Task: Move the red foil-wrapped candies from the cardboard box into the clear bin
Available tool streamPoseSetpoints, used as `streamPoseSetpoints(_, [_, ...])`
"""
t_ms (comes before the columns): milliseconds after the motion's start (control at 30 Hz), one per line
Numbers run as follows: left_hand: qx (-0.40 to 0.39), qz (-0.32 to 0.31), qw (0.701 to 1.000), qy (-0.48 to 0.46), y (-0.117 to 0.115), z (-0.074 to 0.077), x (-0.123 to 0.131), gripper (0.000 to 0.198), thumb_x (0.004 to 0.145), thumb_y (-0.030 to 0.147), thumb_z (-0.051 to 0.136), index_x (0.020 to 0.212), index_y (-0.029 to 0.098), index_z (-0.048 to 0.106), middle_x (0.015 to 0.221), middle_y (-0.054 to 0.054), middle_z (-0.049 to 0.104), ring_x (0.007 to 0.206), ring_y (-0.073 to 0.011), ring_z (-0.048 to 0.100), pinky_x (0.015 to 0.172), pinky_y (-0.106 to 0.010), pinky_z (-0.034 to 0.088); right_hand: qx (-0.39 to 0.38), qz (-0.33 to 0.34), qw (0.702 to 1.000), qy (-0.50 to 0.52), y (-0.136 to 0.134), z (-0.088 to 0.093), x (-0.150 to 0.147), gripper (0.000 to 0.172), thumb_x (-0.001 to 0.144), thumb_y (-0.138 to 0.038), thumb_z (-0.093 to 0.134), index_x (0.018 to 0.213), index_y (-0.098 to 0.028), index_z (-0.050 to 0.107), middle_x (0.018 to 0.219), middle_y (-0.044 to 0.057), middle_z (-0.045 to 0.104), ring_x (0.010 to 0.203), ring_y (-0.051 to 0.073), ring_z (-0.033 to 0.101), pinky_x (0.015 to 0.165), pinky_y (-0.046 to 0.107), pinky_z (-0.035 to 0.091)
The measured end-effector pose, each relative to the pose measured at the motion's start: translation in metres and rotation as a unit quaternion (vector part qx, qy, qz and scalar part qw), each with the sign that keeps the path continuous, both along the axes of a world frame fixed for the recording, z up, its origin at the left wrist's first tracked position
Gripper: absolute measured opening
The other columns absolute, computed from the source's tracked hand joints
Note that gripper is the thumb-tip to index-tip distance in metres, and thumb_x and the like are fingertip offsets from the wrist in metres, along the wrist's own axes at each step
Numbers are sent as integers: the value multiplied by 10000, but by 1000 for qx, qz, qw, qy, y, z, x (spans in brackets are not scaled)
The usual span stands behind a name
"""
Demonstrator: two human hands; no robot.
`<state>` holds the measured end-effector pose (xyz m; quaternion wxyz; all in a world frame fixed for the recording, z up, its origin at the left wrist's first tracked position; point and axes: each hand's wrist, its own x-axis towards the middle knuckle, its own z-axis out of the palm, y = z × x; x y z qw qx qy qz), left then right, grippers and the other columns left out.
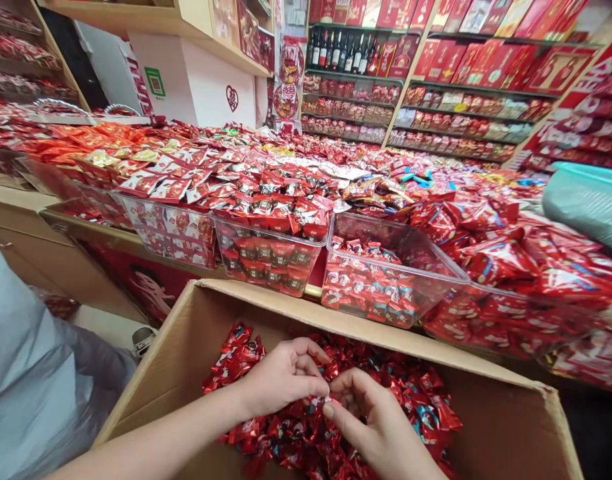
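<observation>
Over an open cardboard box (506, 427), my left hand (283, 373) and my right hand (373, 410) meet almost fingertip to fingertip. Between them shows a small wrapped candy (320, 402), mostly covered by the fingers. My left thumb and fingers pinch it from one side. On the other side, my right thumb and forefinger close toward its end. Below both hands lies a loose heap of red wrapped candies (431, 400), some with blue and white print. My forearms hide part of the box and the heap.
Along the box's far edge stand clear plastic bins (271, 267) of red packets, one bin (396, 267) only partly filled. A teal basket (586, 207) sits at the right. Shelves (401, 87) with bottles and boxes rise behind. Grey cloth (41, 360) fills the left side.
</observation>
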<state>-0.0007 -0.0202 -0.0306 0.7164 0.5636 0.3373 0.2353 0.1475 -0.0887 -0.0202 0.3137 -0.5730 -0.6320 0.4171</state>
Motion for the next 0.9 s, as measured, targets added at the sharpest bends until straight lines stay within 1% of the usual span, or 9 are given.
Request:
streamPoseSetpoints(67, [-22, 10, 999, -49, -2, 4, 0, 327, 589, 142, 678, 830, 149, 458, 628, 32, 560, 569, -88, 523, 557, -207, 422, -16, -5, 1000, 5, 0, 4, -4, 117, 691, -193, 481, 806, -169, 485, 673, 5, 559, 554, 99, 491, 482, 191, 407])
streamPoseSetpoints(200, [-59, 11, 986, -153, -3, 15, -3, 347, 616, 276, 683, 815, 155, 426, 659, 33, 515, 519, -81, 504, 491, -222, 451, 52, 21, 995, -86, 0, 24, -8, 472, 562, -37, 469, 1004, -204, 462, 847, 20, 587, 646, 118, 540, 585, 219, 444])
streamPoseSetpoints(333, [-42, 40, 989, -139, 0, 17, -10, 279, 721, 362, 569, 838, 136, 456, 738, -18, 556, 643, -122, 558, 535, -207, 421, 181, 80, 967, -159, 11, 84, 8, 336, 661, -71, 465, 948, -238, 518, 859, 9, 602, 751, 126, 564, 663, 223, 458])
streamPoseSetpoints(433, [-43, 60, 994, -85, 3, 7, -15, 245, 706, 316, 585, 808, 129, 464, 739, -27, 577, 650, -120, 563, 563, -204, 391, 303, -22, 929, -213, 40, 136, 34, 223, 705, -211, 520, 927, -235, 511, 802, 17, 606, 688, 137, 577, 599, 243, 461])
streamPoseSetpoints(500, [-47, 53, 995, -71, 3, -3, -15, 229, 691, 296, 591, 790, 130, 467, 709, -15, 571, 633, -117, 552, 573, -218, 387, 321, -107, 910, -241, 70, 155, 51, 181, 673, -270, 566, 840, -214, 524, 727, 20, 609, 639, 148, 582, 549, 253, 450])
streamPoseSetpoints(567, [-43, 37, 996, -66, 3, -11, -14, 206, 688, 278, 584, 780, 131, 474, 675, -3, 562, 624, -113, 537, 579, -228, 383, 253, -109, 928, -251, 101, 159, 63, 135, 656, -284, 577, 743, -191, 533, 666, 21, 614, 608, 146, 581, 518, 244, 438])
streamPoseSetpoints(667, [-34, 25, 998, -52, 2, -18, -13, 181, 680, 255, 572, 777, 132, 481, 641, 9, 548, 597, -103, 509, 577, -234, 375, 90, -1, 965, -247, 141, 143, 72, 93, 633, -254, 584, 637, -176, 532, 606, 7, 617, 577, 131, 572, 502, 224, 430])
streamPoseSetpoints(767, [-27, 25, 999, -38, 3, -22, -13, 179, 664, 252, 561, 770, 133, 479, 613, 16, 534, 572, -104, 492, 560, -239, 364, -53, 83, 968, -229, 163, 124, 70, 124, 572, -226, 635, 564, -173, 522, 556, -16, 606, 549, 120, 563, 505, 216, 433])
streamPoseSetpoints(900, [-33, 30, 999, -20, 5, -25, -12, 188, 642, 262, 551, 756, 137, 470, 595, 20, 522, 563, -115, 491, 540, -240, 345, -217, 130, 955, -155, 176, 112, 62, 205, 490, -217, 700, 536, -168, 507, 492, -41, 585, 507, 116, 565, 513, 222, 458])
